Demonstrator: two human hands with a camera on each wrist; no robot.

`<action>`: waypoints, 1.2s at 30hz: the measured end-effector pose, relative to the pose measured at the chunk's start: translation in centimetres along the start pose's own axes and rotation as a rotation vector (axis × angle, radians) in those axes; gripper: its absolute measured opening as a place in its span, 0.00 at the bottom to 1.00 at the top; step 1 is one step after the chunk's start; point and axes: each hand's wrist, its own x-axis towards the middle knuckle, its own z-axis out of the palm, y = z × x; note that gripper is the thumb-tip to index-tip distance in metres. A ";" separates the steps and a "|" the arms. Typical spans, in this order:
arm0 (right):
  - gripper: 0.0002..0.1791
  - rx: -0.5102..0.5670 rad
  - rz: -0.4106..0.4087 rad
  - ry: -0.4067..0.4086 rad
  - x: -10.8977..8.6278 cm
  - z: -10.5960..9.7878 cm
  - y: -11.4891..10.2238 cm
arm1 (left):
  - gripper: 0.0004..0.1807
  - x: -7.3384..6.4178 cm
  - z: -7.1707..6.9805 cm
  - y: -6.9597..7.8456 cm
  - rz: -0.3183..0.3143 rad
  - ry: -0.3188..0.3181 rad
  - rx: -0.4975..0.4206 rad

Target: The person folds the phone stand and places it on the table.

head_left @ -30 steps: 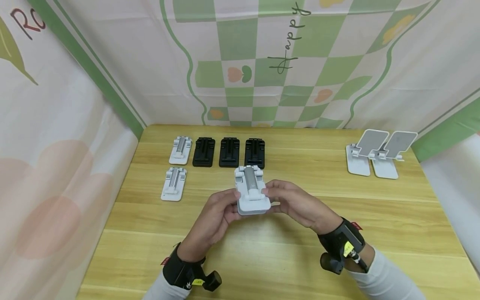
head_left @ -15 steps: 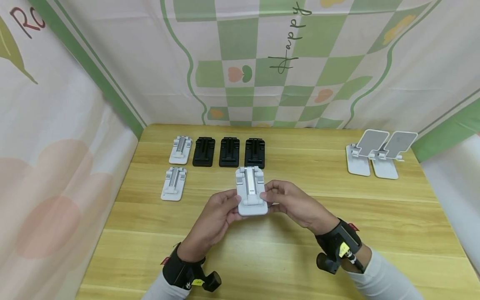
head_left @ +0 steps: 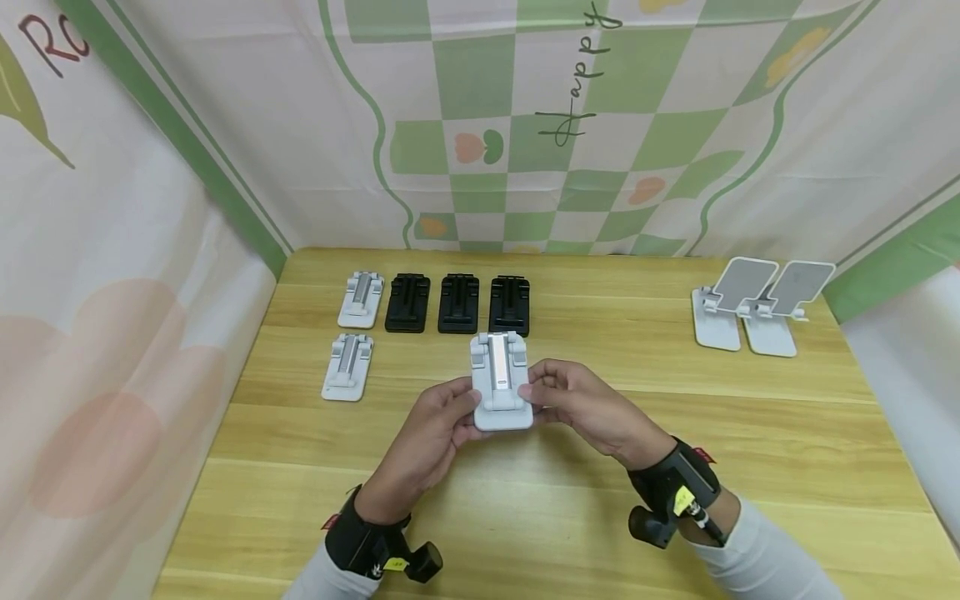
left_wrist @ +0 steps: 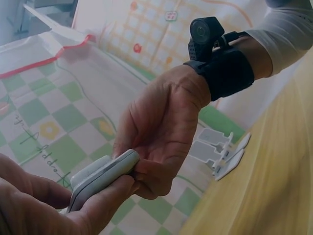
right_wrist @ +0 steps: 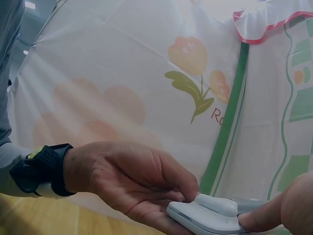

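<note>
A white folded phone stand [head_left: 502, 383] is held up over the middle of the table between both hands. My left hand [head_left: 438, 421] grips its left edge, thumb on top and fingers beneath. On the other side my right hand [head_left: 581, 404] pinches the right edge, thumb on the upper face. In the left wrist view the phone stand [left_wrist: 102, 178] appears edge-on, with the right hand [left_wrist: 159, 132] at its far end. The right wrist view shows the same phone stand [right_wrist: 208, 215] lying across the left hand's [right_wrist: 132, 181] fingers.
Behind stand three folded black phone stands [head_left: 459, 304] in a row. Two folded white ones, a rear one [head_left: 361, 300] and a front one [head_left: 348, 367], lie at the left. Two unfolded white stands [head_left: 742, 287] are at the back right of the wooden table [head_left: 600, 517]. Patterned curtains [head_left: 480, 100] surround it.
The held phone stand has turned slightly and shifted a little left, now facing more squarely up. My right hand and wrist have moved slightly left with it; the left hand has barely moved.
</note>
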 end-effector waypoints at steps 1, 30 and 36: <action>0.26 -0.001 -0.001 0.002 0.0 0.0 0.0 | 0.28 0.0 0.0 0.0 -0.007 0.008 0.002; 0.23 -0.117 0.032 0.079 -1.9 -1.8 1.0 | 0.19 1.3 -10.3 -0.7 -0.157 0.459 0.557; 0.23 -0.121 0.034 0.075 -2.4 -1.9 1.1 | 0.19 1.7 -11.2 -1.2 -0.181 0.494 0.616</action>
